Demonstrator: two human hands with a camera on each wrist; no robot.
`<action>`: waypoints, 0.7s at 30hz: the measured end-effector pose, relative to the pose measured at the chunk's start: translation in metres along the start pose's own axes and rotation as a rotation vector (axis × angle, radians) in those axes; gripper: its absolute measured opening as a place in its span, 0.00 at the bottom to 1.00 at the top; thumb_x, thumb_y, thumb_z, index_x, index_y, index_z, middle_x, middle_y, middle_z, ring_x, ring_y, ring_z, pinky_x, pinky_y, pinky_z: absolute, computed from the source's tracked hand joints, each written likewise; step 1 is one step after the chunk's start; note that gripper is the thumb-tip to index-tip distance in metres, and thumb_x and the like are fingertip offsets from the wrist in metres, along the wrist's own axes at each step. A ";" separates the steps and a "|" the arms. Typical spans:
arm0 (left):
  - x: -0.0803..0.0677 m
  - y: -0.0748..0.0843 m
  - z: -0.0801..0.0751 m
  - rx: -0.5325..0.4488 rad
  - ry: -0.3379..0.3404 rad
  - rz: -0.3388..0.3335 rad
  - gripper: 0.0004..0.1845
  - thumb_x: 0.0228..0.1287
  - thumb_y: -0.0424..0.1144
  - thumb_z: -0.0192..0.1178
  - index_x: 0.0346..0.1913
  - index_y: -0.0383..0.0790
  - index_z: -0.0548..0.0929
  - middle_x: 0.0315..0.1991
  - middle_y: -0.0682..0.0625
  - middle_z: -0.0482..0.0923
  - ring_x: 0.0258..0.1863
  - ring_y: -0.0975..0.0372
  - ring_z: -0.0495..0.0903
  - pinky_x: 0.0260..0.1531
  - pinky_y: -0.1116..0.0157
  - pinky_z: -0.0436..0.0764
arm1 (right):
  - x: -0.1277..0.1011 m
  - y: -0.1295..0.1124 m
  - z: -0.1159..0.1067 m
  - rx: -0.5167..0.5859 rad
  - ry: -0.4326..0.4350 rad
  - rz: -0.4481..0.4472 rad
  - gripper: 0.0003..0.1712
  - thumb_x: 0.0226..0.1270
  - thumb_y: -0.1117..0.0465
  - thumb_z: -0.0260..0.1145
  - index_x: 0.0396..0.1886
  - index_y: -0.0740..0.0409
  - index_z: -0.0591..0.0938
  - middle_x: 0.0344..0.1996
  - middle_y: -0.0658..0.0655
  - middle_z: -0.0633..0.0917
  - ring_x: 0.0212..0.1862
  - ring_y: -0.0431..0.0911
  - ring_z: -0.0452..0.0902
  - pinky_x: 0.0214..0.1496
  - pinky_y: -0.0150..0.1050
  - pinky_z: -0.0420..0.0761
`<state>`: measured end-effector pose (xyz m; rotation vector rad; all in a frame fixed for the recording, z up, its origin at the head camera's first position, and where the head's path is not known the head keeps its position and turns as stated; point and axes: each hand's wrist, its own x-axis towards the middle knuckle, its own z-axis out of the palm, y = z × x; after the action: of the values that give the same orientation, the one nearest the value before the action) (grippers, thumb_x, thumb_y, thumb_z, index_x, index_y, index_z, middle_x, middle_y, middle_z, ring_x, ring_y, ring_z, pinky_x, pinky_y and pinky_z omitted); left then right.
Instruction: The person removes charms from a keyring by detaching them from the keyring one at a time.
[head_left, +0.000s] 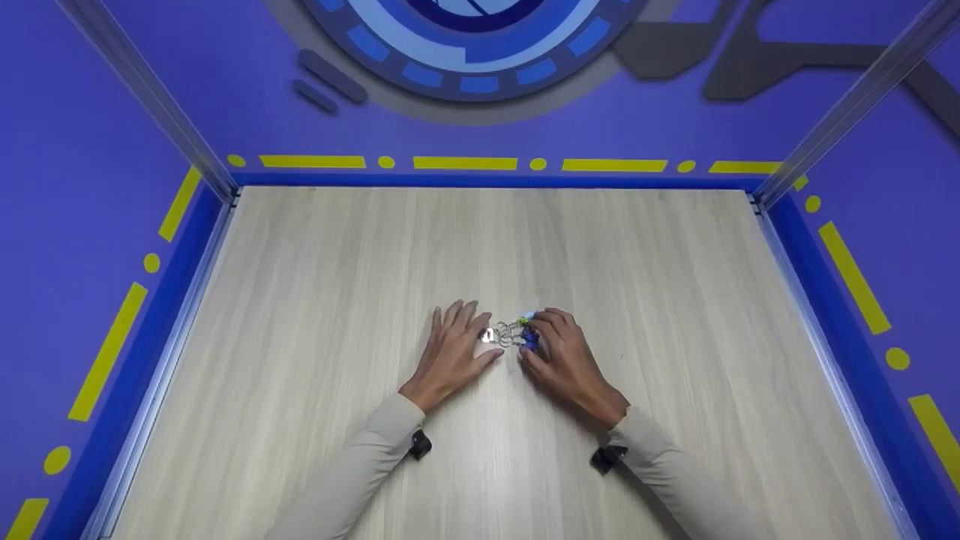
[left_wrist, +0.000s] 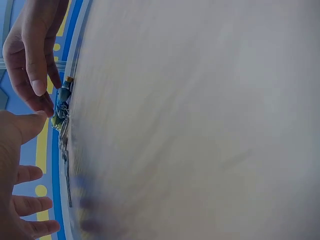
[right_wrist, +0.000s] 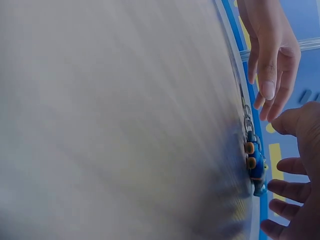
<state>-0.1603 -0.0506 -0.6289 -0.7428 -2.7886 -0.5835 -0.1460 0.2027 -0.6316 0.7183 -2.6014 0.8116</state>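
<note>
Two sleeved forearms entering from the near edge of the bench [head_left: 315,247], converging toward mid-bench. Left hand [head_left: 454,352] flat, palm down, fingers straight and slightly spread, holding nothing; thumb tip just beside the metal end of the keychain [head_left: 516,332]. Right hand [head_left: 561,358] cupped over the blue end of the keychain, fingers curled down toward it; from the right wrist view, fingers relaxed and apart from the blue charm [right_wrist: 255,162], so no firm grip confirmed. Keychain lying on the bench between the two hands, long axis running left to right: silver tag and rings toward the left hand, blue and yellow charm toward the right hand. Right hand nearer to the charm; left hand nearer to the rings. Left wrist view: charm and chain [left_wrist: 62,117] low against the bench surface, right hand [left_wrist: 32,55] fingertips poised just above. Open wood surface on all sides of the keychain, well apart from every bench edge. Beyond the far edge, blue border and purple walls with yellow dashes; metal posts at both far corners.
</note>
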 end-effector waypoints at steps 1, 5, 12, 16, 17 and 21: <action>0.000 0.000 0.000 -0.006 -0.002 0.002 0.35 0.73 0.61 0.70 0.71 0.40 0.82 0.74 0.35 0.76 0.76 0.37 0.71 0.73 0.27 0.66 | 0.000 0.000 0.001 0.000 0.000 0.001 0.26 0.69 0.57 0.79 0.60 0.67 0.85 0.61 0.67 0.85 0.68 0.64 0.77 0.70 0.66 0.77; -0.001 0.000 0.003 -0.027 0.009 0.005 0.32 0.73 0.58 0.72 0.69 0.40 0.83 0.72 0.36 0.78 0.75 0.38 0.72 0.73 0.28 0.66 | 0.000 -0.001 0.003 0.021 0.011 -0.003 0.26 0.68 0.58 0.80 0.59 0.67 0.86 0.61 0.68 0.85 0.69 0.65 0.77 0.70 0.67 0.76; -0.002 -0.002 0.014 -0.085 0.078 0.068 0.26 0.69 0.49 0.76 0.63 0.37 0.86 0.66 0.36 0.82 0.72 0.39 0.75 0.70 0.29 0.71 | 0.001 0.001 0.011 0.046 0.047 -0.055 0.25 0.63 0.60 0.83 0.56 0.68 0.86 0.59 0.69 0.85 0.67 0.68 0.77 0.69 0.69 0.76; -0.003 -0.003 0.019 -0.126 0.115 0.100 0.26 0.66 0.45 0.78 0.61 0.35 0.86 0.65 0.35 0.82 0.70 0.38 0.76 0.68 0.26 0.71 | 0.001 0.003 0.014 0.053 0.049 -0.067 0.24 0.62 0.61 0.83 0.55 0.67 0.87 0.59 0.68 0.85 0.67 0.68 0.77 0.69 0.69 0.75; -0.003 -0.002 0.019 -0.131 0.121 0.105 0.26 0.65 0.44 0.78 0.61 0.35 0.86 0.64 0.35 0.83 0.70 0.38 0.76 0.68 0.26 0.71 | 0.001 0.003 0.014 0.055 0.048 -0.068 0.24 0.62 0.61 0.83 0.55 0.67 0.87 0.59 0.68 0.85 0.67 0.68 0.76 0.69 0.69 0.75; -0.001 0.000 0.019 -0.122 0.121 0.105 0.25 0.65 0.43 0.79 0.61 0.36 0.87 0.64 0.36 0.83 0.70 0.38 0.77 0.68 0.26 0.70 | 0.001 0.004 0.015 0.064 0.054 -0.071 0.24 0.61 0.61 0.83 0.54 0.65 0.88 0.59 0.68 0.85 0.68 0.68 0.76 0.69 0.69 0.74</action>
<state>-0.1606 -0.0431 -0.6460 -0.8431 -2.6049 -0.7574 -0.1516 0.1964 -0.6443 0.7906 -2.4975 0.8838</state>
